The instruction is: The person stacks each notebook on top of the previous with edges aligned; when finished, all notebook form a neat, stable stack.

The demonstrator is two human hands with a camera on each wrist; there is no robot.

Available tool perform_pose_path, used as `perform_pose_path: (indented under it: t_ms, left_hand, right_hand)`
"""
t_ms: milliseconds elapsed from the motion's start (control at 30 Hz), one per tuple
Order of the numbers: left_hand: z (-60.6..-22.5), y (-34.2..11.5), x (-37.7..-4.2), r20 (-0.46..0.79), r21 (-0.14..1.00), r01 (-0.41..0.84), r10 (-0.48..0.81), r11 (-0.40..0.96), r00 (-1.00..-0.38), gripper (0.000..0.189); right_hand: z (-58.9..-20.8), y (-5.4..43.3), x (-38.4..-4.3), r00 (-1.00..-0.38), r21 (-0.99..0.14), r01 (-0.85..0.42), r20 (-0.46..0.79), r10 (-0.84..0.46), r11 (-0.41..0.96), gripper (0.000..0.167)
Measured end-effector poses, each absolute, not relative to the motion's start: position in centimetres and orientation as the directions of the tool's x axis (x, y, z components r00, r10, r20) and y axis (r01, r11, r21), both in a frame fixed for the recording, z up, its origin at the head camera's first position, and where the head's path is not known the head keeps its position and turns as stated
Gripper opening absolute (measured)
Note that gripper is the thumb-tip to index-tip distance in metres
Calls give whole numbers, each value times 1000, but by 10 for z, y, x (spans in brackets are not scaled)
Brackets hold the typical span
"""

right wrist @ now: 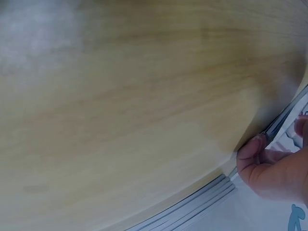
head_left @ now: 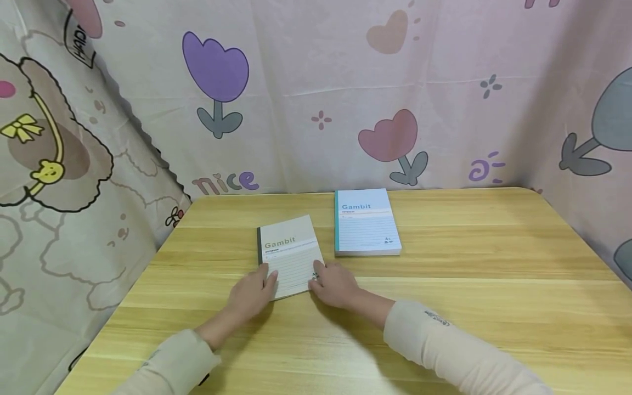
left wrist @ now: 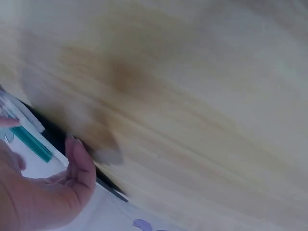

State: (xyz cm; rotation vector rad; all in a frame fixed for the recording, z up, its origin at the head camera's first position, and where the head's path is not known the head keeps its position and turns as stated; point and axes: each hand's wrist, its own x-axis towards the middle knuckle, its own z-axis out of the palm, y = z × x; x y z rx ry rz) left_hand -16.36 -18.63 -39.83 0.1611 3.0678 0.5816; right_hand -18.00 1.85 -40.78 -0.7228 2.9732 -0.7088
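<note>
A cream notebook (head_left: 291, 255) marked Gambit, with a black spine, lies slightly turned on the table, left of the middle. My left hand (head_left: 250, 293) grips its lower left side, the thumb on the cover and the fingers at the spine edge. At the lower right corner, my right hand (head_left: 334, 285) holds the opposite side, partly covering the printed label. In the left wrist view, the left hand (left wrist: 53, 197) has curled fingers at the dark edge. The right wrist view shows the right hand (right wrist: 276, 168) with its fingers bent at the notebook's edge.
Behind and to the right lies a second Gambit notebook (head_left: 367, 225), white and pale blue with a teal spine. Both are on a wood-grain table (head_left: 469, 307). A patterned cloth (head_left: 306, 66) hangs along the table's back edge, with more cloth at both sides.
</note>
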Motion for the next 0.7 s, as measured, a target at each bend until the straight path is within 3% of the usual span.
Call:
perform_pose_path:
  t_ms: [133,300,400,500,567,700]
  left_hand:
    - [-396,-194,-165,1,574,44,53,818,-999,44]
    - [-397,-202,-169,-98,799,-95,-27,594,-995,43]
    - [-397,-205,-170,-153,863,-150,-34,483,-988,43]
    - [-395,-206,-170,-189,900,-182,-21,396,-982,42]
    - [-394,-206,-169,-209,917,-196,-1,347,-978,42]
    - [-392,-208,-168,-219,936,-200,34,291,-975,44]
  right_hand:
    - [-408,21,-182,-892,-463,-435,104,-440,772,18]
    - [-405,23,-186,-906,-548,-389,83,-415,741,19]
    - [-401,24,-187,-914,-593,-353,54,-401,724,18]
    - [-398,25,-188,-923,-678,-291,13,-385,675,39]
    - [-395,27,-189,-934,-753,-215,-28,-357,621,49]
    - [-391,30,-192,-947,-864,-40,-128,-294,503,52]
